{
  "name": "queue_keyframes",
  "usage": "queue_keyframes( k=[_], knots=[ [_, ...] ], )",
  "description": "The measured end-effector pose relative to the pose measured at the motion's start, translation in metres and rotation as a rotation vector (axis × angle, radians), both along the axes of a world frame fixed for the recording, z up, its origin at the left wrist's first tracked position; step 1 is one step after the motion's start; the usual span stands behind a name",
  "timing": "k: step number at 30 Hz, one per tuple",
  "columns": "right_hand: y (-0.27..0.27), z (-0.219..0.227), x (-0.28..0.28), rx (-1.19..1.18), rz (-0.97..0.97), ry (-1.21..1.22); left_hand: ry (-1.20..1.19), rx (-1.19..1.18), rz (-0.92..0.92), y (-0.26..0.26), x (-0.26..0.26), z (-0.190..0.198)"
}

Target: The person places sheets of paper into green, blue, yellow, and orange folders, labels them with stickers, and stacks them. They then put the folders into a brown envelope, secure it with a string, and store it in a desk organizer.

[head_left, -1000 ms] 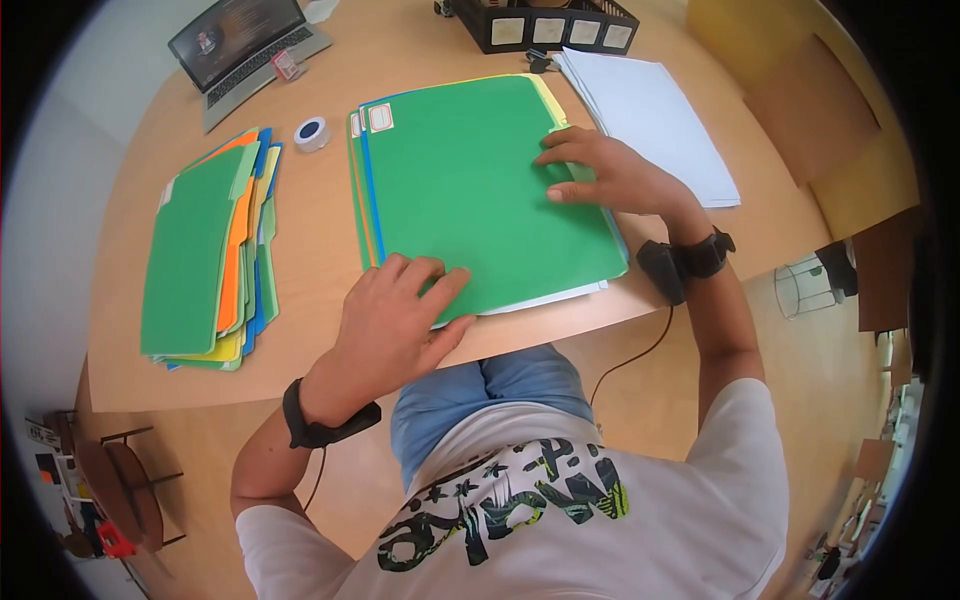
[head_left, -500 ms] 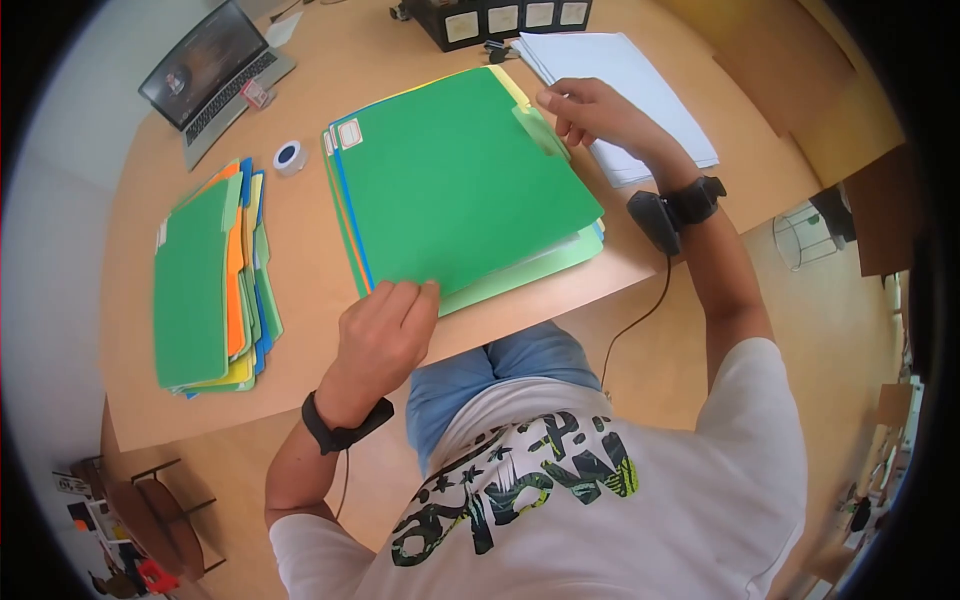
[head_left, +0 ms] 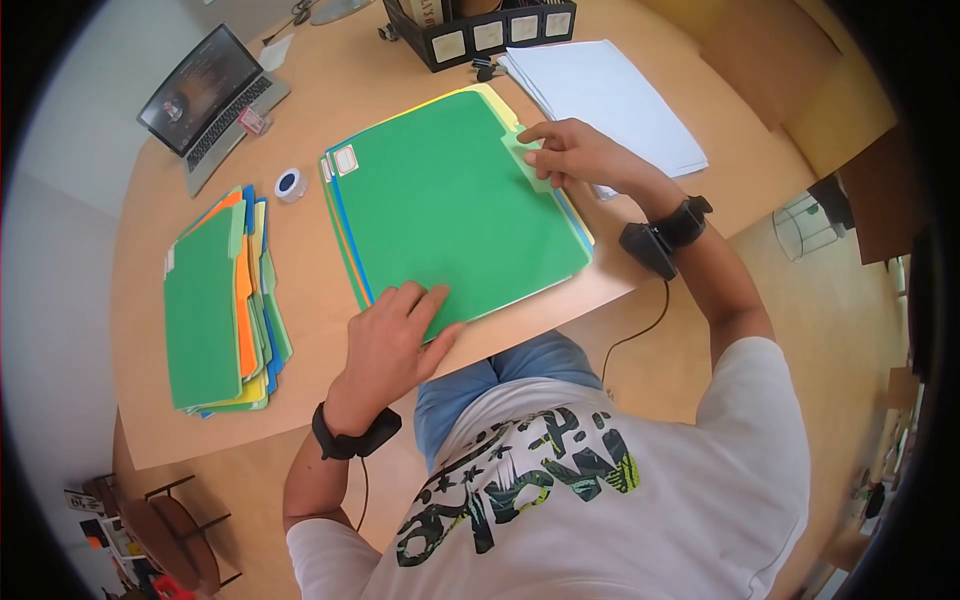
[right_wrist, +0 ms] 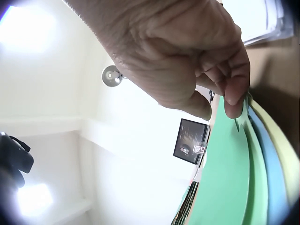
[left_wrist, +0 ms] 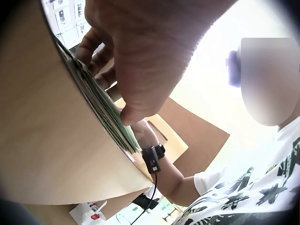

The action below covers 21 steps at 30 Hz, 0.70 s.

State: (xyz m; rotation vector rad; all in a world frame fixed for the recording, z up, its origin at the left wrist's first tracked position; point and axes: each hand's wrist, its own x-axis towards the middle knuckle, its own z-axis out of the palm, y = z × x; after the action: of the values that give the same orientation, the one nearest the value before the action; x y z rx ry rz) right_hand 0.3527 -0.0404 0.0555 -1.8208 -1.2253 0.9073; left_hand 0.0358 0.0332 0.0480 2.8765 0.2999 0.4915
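Right hand [head_left: 585, 155] has come down onto the tab edge at 2 o'clock of the central folder stack [head_left: 450, 215]; it was lifted off that edge half a second ago. Left hand [head_left: 387, 350] has loosened from a tighter fold at 7 o'clock, thumb now apart from the fingers. Near edge neater too: pale green sheet that stuck out below the top folder no longer shows.

Hand states: left spread moderately, fingers bent over the top, thumb by the near edge. Right half-open, fingertips at the light green tab [head_left: 513, 146], thumb apart from them, no pinch seen.

Stack lies flat on the table [head_left: 300, 260] between both hands, green on top, label [head_left: 346, 160] at 10 o'clock. Blue [right_wrist: 270, 159] and pale yellow [right_wrist: 283, 145] edges fan out on the right side. Other folder pile [head_left: 205, 300] sits at 8 o'clock, tape roll [head_left: 290, 185] at 9, white papers [head_left: 610, 105] at 2, beyond the right hand.

Handling, my judgement: keep left as a light stop, nudge tabs with flat fingertips, push low so under-layers shift too; pressing hard from above could pin them or bend the tabs.
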Motion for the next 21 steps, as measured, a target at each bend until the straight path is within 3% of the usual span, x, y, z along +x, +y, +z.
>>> queue_keyframes(
  k=[6, 9, 11, 12, 15, 18, 19, 21],
  knots=[
    [-0.003, -0.009, 0.000, -0.029, 0.010, -0.017, 0.027, -0.069, -0.005, 0.002, 0.001, -0.001],
    [-0.005, -0.007, -0.005, 0.042, 0.061, -0.176, 0.066, -0.079, 0.002, 0.001, 0.000, 0.001],
    [-0.009, -0.003, -0.019, 0.212, 0.012, -0.215, 0.127, -0.083, 0.020, 0.004, 0.001, 0.007],
    [-0.009, 0.000, -0.025, 0.295, -0.012, -0.233, 0.034, -0.060, 0.039, 0.008, 0.003, 0.010],
    [0.003, 0.016, -0.045, 0.656, 0.071, -0.590, -0.200, -0.059, 0.080, 0.037, 0.020, 0.024],
    [0.031, 0.026, -0.040, 0.560, 0.294, -0.781, -0.179, -0.105, 0.110, 0.090, 0.047, 0.044],
    [0.041, 0.035, -0.033, 0.371, 0.403, -0.735, -0.119, -0.139, 0.137, 0.106, 0.052, 0.044],
    [0.061, 0.041, -0.022, 0.308, 0.444, -0.472, -0.002, -0.198, 0.183, 0.130, 0.060, 0.041]
  ],
)
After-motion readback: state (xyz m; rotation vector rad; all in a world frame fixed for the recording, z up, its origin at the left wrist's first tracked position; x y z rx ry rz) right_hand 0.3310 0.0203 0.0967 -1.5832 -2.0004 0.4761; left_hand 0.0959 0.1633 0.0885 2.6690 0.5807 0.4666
